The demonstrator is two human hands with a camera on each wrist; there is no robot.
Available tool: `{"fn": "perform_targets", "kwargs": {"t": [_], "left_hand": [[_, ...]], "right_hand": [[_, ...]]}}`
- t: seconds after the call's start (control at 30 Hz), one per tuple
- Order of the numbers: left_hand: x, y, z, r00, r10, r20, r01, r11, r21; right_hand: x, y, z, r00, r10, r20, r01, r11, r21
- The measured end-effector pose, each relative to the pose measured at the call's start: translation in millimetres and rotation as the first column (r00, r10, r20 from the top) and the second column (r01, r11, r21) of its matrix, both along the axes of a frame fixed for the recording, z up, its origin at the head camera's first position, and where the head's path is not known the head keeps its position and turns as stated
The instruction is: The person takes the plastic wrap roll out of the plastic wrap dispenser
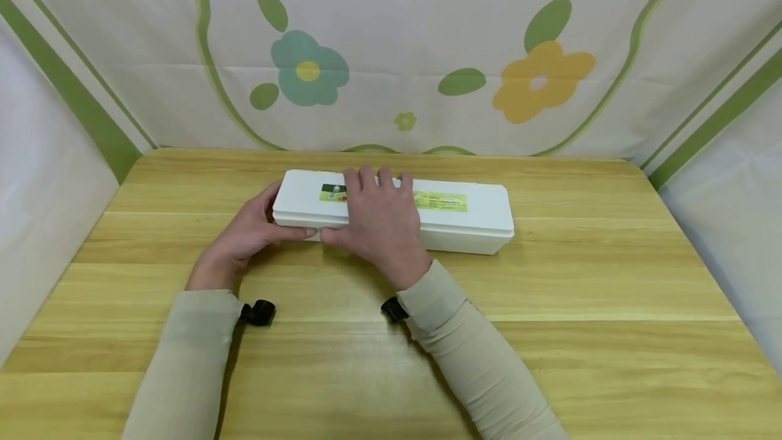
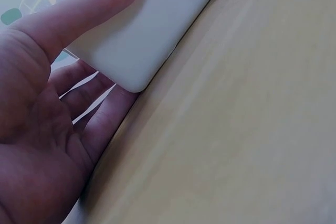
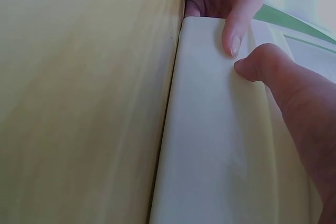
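A long white lidded box (image 1: 464, 240) lies lengthwise on the wooden table, towards its far side. Its white lid (image 1: 489, 206) sits on top and bears a green and yellow label (image 1: 442, 201). My left hand (image 1: 247, 229) holds the box's left end. In the left wrist view its thumb (image 2: 105, 3) lies along the front wall, while the other fingers reach round the end. Across the lid spreads my right hand (image 1: 385, 219), fingertips at the far edge. The right wrist view shows its thumb (image 3: 283, 74) bent against the front side near the lid's rim, close to the left thumb.
The wooden table (image 1: 611, 277) extends around the box on all sides. Behind it hangs a white cloth (image 1: 379, 32) with printed flowers and green lines, and similar cloth covers both sides. A small black device (image 1: 263, 313) is strapped at each wrist.
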State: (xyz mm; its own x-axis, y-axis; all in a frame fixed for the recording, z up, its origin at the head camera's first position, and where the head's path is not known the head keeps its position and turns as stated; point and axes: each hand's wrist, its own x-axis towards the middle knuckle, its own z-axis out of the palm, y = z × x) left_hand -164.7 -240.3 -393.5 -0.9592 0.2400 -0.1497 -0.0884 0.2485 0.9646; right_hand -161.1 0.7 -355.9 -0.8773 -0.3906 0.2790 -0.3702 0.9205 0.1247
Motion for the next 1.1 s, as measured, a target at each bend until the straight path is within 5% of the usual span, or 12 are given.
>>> {"fn": "perform_targets", "kwargs": {"t": [0.3,0.63,1.1], "left_hand": [[-0.9,0.0,0.4,1.000,-0.007,-0.004,0.007,1.000,-0.009],[-0.9,0.1,-0.3,1.000,-0.016,-0.019,0.016,1.000,-0.010],[-0.3,-1.1,-1.4,1.000,-0.014,-0.023,0.014,1.000,-0.007]], "right_hand": [[0.6,-0.8,2.1,0.998,-0.004,0.058,0.003,1.000,0.012],[0.6,-1.0,-1.1,1.000,0.003,-0.021,-0.002,0.999,0.035],[-1.3,-2.4,2.1,0.995,-0.026,0.096,0.025,1.000,0.013]]}}
